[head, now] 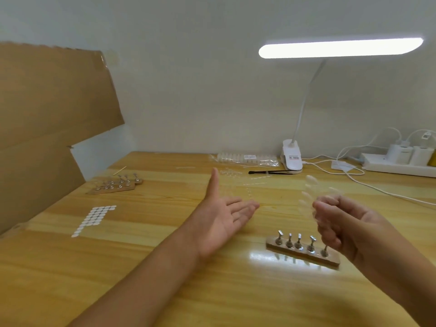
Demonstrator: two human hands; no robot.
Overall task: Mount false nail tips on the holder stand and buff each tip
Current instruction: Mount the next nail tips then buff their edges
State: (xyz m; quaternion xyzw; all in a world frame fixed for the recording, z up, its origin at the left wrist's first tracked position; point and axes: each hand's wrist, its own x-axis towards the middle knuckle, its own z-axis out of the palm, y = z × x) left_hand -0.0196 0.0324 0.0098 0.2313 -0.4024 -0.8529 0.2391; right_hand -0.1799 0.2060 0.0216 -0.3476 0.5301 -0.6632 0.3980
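Yellow wood-grain table (165, 267), white lamp (339, 47)

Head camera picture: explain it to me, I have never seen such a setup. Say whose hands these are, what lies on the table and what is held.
No machine here: a person wears a camera on the head, looking down at their own hands. The left hand is open and empty. The right hand grips blurred clear nail tips. On the table, below it, a wooden stand carries five metal pegs. Far left lie more stands and a sheet of white dots. At the back: a lamp and a bag.
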